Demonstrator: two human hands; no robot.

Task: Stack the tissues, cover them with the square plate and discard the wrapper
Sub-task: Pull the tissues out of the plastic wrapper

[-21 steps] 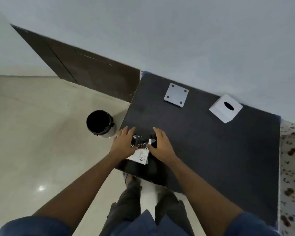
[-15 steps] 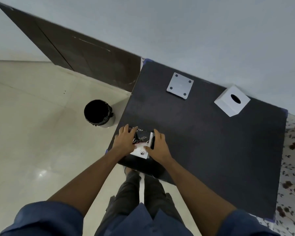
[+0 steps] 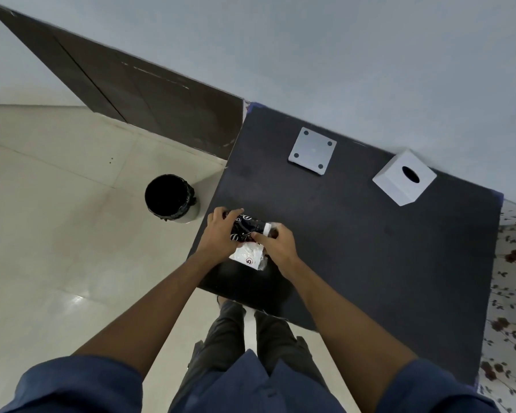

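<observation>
A white tissue box (image 3: 404, 180) sits near the far right edge of the dark surface (image 3: 370, 248), its oval slot facing up; nothing shows through the slot. On the floor just left of the surface stands a bin (image 3: 171, 199) lined with a black bag; its inside is too dark to tell what it holds.

At the near left corner of the surface, the left hand (image 3: 221, 234) is wrapped around the black printed end of a tissue pack (image 3: 246, 235), fingers curled over its far side. The right hand (image 3: 276, 247) pinches the pack from the right, thumb and forefinger closed on the wrapper by its white end. A clear, crinkled part of the wrapper with a small red mark hangs below between the two hands.

The grey square plate (image 3: 312, 151), with four dark dots near its corners, lies flat towards the far edge, well apart from the hands and left of the box. Nothing lies between the pack and the plate.
</observation>
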